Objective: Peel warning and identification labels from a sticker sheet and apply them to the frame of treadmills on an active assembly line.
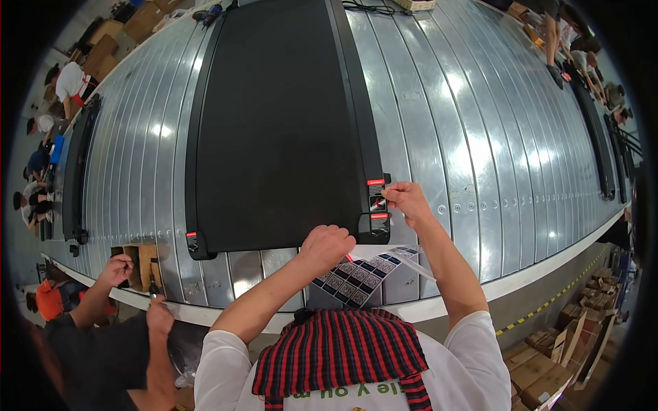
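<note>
A long black treadmill-like deck (274, 123) with raised side rails lies flat before me. Two black-and-red stickers sit on the near end of its right rail, one above the other. My right hand (409, 202) pinches at the right edge of the upper sticker (376, 196), its fingertips against the rail. Just below is the lower sticker (379, 225). My left hand (329, 245) is closed over the deck's near edge, and a small red piece shows beside its fingers; what it grips is hidden. A sheet of printed square labels (356, 282) lies partly beneath it.
The deck rests on a ribbed metal table (473, 137) with a white front edge. At left, a co-worker's hands (115, 269) work near an open cardboard box (140, 264). Cables (370, 8) lie at the far end. Other black frames (593, 137) stand at right.
</note>
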A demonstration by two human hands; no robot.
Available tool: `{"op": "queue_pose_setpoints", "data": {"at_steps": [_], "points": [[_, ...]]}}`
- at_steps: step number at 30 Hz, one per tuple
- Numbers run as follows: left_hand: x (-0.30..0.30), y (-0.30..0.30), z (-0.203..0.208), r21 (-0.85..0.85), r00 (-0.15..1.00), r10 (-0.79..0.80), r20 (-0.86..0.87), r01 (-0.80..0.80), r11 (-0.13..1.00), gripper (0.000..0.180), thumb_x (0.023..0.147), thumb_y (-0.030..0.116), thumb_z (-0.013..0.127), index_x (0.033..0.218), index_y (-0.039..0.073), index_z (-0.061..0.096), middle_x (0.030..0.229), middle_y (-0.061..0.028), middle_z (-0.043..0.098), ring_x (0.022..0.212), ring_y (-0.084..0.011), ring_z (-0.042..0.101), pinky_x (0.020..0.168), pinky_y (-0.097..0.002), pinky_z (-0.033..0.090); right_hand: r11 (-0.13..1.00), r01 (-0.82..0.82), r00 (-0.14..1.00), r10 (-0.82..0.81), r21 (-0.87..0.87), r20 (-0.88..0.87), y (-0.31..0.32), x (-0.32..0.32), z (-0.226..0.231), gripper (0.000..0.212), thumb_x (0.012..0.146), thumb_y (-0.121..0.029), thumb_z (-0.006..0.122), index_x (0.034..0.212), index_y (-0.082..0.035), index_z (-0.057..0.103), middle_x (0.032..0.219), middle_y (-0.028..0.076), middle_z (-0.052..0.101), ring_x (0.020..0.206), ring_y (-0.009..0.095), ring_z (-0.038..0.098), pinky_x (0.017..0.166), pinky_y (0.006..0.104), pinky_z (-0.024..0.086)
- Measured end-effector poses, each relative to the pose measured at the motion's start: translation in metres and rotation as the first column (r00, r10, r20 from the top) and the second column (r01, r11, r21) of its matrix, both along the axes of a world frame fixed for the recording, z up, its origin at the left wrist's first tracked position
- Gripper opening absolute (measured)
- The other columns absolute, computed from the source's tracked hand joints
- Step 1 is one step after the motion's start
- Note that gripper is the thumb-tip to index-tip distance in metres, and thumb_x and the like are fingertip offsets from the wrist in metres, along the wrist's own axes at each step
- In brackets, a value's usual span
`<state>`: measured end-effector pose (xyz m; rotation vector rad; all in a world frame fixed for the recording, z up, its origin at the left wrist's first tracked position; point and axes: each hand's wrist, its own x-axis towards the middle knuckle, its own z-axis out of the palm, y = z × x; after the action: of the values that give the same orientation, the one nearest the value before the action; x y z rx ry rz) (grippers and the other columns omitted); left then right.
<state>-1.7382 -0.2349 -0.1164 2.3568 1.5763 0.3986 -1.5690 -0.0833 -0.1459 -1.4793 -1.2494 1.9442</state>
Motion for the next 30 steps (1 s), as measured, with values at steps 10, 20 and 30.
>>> {"op": "queue_pose_setpoints", "data": {"at_steps": [10, 20, 30], "points": [[-0.004, -0.003, 0.001, -0.015, 1.0, 0.001, -0.006, -0.001, 1.0, 0.004, 0.064, 0.01, 0.054, 0.065, 0.008, 0.051, 0.065, -0.0042, 0.05, 0.067, -0.0208, 0.054, 0.058, -0.0321, 0.043, 0.998, 0.03, 0.999, -0.032, 0.059, 0.038, -0.003, -0.005, 0.008, 0.007, 0.072, -0.005, 0.063, 0.075, 0.001, 0.059, 0.063, 0.003, 0.055, 0.053, 0.008, 0.047, 0.049, 0.0208, 0.036], [-0.012, 0.0, 0.007, 0.007, 1.0, -0.021, -0.002, 0.021, 1.0, 0.006, 0.064, 0.008, 0.055, 0.067, 0.008, 0.05, 0.065, -0.0047, 0.051, 0.067, -0.0211, 0.054, 0.059, -0.0321, 0.044, 0.996, 0.019, 0.996, -0.026, 0.089, 0.082, 0.0, -0.001, 0.004, 0.01, 0.071, -0.005, 0.063, 0.075, 0.003, 0.06, 0.064, 0.005, 0.056, 0.056, 0.01, 0.049, 0.051, 0.0232, 0.04], [0.002, 0.038, 0.01, 0.073, 0.994, -0.102, -0.044, 0.105, 0.992, 0.013, 0.07, 0.01, 0.053, 0.082, 0.007, 0.054, 0.065, -0.0034, 0.053, 0.065, -0.0198, 0.055, 0.057, -0.0321, 0.041, 0.989, 0.038, 0.994, -0.053, 0.145, 0.1, -0.002, -0.004, 0.003, 0.01, 0.071, -0.005, 0.063, 0.075, 0.003, 0.059, 0.064, 0.004, 0.056, 0.054, 0.009, 0.049, 0.049, 0.0218, 0.04]]}}
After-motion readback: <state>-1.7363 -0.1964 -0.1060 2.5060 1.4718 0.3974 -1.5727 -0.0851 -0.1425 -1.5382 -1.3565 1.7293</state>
